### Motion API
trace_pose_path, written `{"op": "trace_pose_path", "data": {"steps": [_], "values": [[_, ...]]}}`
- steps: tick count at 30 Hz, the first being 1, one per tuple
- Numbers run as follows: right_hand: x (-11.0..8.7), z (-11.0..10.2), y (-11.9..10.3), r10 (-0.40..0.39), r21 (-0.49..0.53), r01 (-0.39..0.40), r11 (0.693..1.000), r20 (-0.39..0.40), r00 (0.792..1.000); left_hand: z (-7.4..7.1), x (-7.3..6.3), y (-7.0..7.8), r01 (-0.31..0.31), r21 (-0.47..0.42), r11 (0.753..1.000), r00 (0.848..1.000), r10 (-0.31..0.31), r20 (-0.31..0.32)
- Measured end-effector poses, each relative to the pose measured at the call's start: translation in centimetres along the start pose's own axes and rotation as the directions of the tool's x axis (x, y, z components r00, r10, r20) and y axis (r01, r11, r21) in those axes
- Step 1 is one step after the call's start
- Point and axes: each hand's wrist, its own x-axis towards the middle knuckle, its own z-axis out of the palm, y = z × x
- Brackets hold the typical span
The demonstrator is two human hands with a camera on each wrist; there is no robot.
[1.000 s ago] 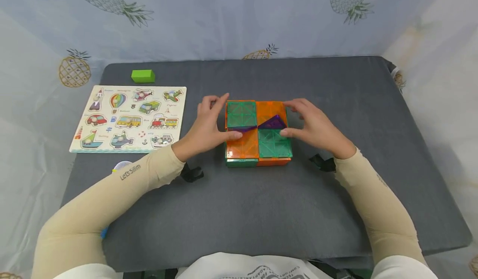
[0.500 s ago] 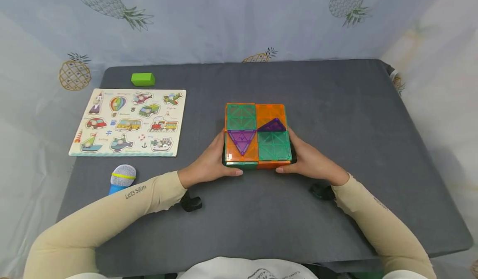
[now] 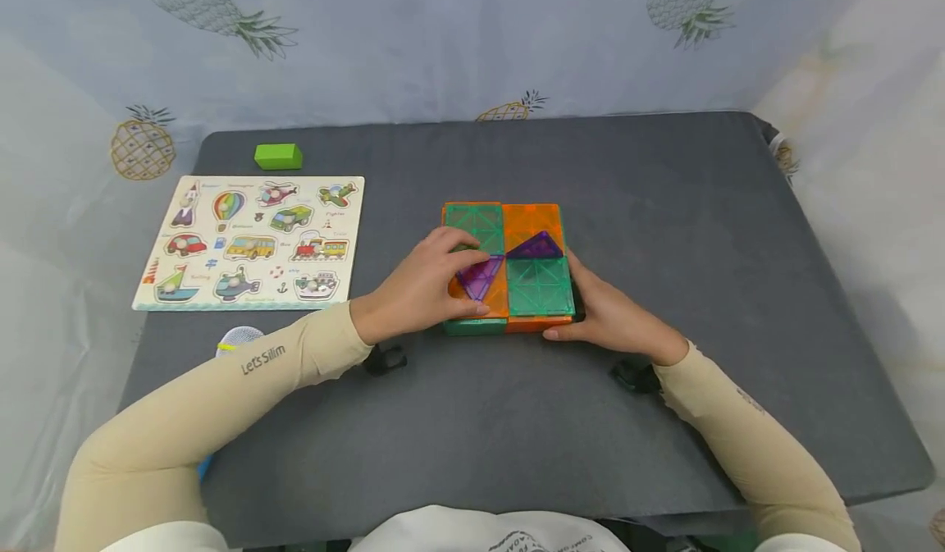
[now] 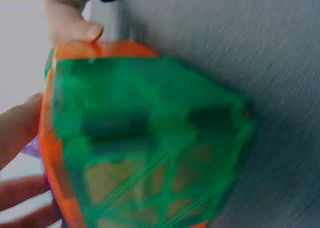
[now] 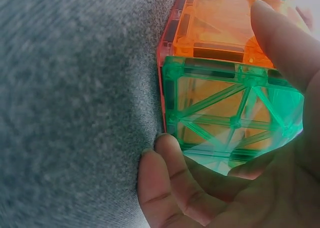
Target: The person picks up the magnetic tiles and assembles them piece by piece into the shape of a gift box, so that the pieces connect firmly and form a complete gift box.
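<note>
A low box of translucent green and orange magnetic tiles (image 3: 541,287) sits mid-table. On its top are a purple triangle tile (image 3: 480,280), left, and a second purple triangle tile (image 3: 536,246), right. My left hand (image 3: 413,285) reaches over the box's left side, fingertips at the back edge of the left triangle and thumb over the front orange tile. In the left wrist view, purple shows between that thumb (image 4: 20,128) and the fingers. My right hand (image 3: 616,310) grips the box's right side, thumb at the front and fingers curled along the green side wall (image 5: 232,113).
A wooden picture puzzle board (image 3: 247,240) lies on the left of the grey table, with a green block (image 3: 278,157) behind it. A toy microphone (image 3: 239,338) is partly hidden under my left forearm. A patterned curtain (image 3: 413,35) hangs behind the table.
Both hands came down from the top to the box's sides, and the left triangle tipped forward into full view. The left hand then rose back over that triangle, while the right stayed in place.
</note>
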Motion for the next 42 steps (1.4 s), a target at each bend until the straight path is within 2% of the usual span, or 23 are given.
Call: {"op": "trace_pose_path", "data": {"steps": [4, 7, 11, 14, 22, 27, 33, 35, 39, 42], "values": [[0.0, 0.0, 0.0, 0.008, -0.019, -0.008, 1.000, 0.005, 1.000, -0.7, 0.6, 0.1, -0.118, 0.153, 0.981, 0.993, 0.115, 0.026], [-0.1, 0.0, 0.1, 0.009, -0.018, -0.009, 1.000, 0.001, 1.000, -1.3, 0.8, -0.1, -0.152, 0.133, 0.979, 0.988, 0.150, 0.025], [-0.2, -0.1, 0.1, 0.011, -0.014, -0.011, 1.000, -0.003, 1.000, -1.8, 1.2, -0.6, -0.099, 0.033, 0.995, 0.995, 0.100, -0.029], [-0.2, -0.1, 0.2, 0.005, -0.019, -0.005, 1.000, 0.001, 1.000, -1.7, 1.4, -1.0, -0.063, 0.013, 0.998, 0.995, 0.064, -0.070], [-0.1, -0.1, 0.3, -0.017, -0.015, 0.017, 1.000, -0.009, 1.000, -1.6, 2.1, -1.5, -0.074, -0.035, 0.997, 0.994, 0.071, -0.087], [-0.1, -0.2, 0.3, -0.016, -0.019, 0.016, 1.000, -0.004, 1.000, -1.9, 2.1, -1.5, -0.053, -0.072, 0.996, 0.994, 0.047, -0.095], [0.1, -0.2, 0.4, -0.029, -0.011, 0.029, 1.000, 0.007, 1.000, -3.3, 1.8, -0.9, -0.042, -0.189, 0.981, 0.976, -0.001, -0.219], [0.1, -0.2, 0.4, -0.020, 0.003, 0.020, 1.000, 0.010, 1.000, -3.6, 1.8, -0.8, -0.036, -0.188, 0.982, 0.978, -0.004, -0.209], [-0.1, -0.3, 0.3, 0.001, 0.006, -0.001, 1.000, 0.013, 1.000, -3.1, 1.6, -1.2, 0.010, -0.177, 0.984, 0.993, -0.031, -0.116], [-0.1, -0.4, 0.2, 0.007, -0.008, -0.007, 1.000, 0.010, 1.000, -2.7, 1.1, -1.5, 0.038, -0.172, 0.984, 0.995, -0.053, -0.086]]}}
